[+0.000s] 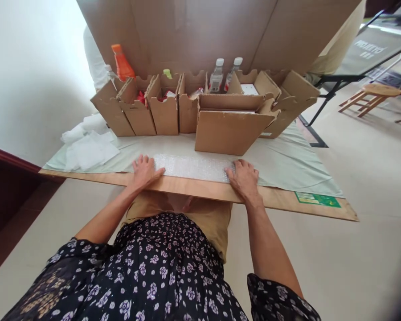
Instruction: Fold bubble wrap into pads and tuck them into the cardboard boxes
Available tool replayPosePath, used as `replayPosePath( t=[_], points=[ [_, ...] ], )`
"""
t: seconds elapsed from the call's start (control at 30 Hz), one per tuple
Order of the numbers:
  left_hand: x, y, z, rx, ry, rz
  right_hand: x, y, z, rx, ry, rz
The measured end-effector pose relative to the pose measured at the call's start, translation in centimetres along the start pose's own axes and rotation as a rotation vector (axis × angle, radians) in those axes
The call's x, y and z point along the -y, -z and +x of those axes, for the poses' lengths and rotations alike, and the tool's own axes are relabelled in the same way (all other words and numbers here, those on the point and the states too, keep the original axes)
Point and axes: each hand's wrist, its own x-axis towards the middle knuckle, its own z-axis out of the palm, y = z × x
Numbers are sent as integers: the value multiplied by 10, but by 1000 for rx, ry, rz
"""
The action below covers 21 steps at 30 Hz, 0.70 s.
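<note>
A long, flat strip of clear bubble wrap [194,167] lies along the front edge of the table, on a pale green cloth [287,165]. At its left end rests my left hand [145,170], palm down, fingers spread and thumb touching the wrap. My right hand [243,179] lies over the strip's right end, with its fingers apart and thumb on the wrap. Neither hand is closed around anything. Just behind the wrap stands a wide cardboard box [232,131].
Several narrow cardboard bins [167,117] line the back, some holding red items. Behind them stand an orange bottle [123,64] and clear bottles [217,76]. White foam sheets [92,149] are piled at left. A wooden stool [381,90] stands to the right.
</note>
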Motion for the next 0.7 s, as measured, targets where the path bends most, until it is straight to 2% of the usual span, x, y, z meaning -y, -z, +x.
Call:
replayPosePath(
  t=[0.1, 0.2, 0.33, 0.47, 0.53, 0.6, 0.7],
  points=[
    [-11, -5, -4, -8, 27, -84, 17, -11, -4, -52, -41, 168],
    [-8, 0, -4, 2, 47, -150, 25, -11, -26, -87, -50, 265],
    [9, 23, 7, 24, 30, -241, 38, -4, -72, -80, -46, 455],
    [15, 49, 31, 5, -39, -258, 66, -8, -117, 50, -124, 913],
    [10, 55, 46, -4, -85, -240, 80, -16, -136, 154, -203, 995],
    [-1, 55, 61, -1, -136, -220, 90, -25, -151, 205, -247, 972],
    [-24, 46, 86, 15, -208, -199, 98, -36, -162, 158, -227, 914]
  ],
)
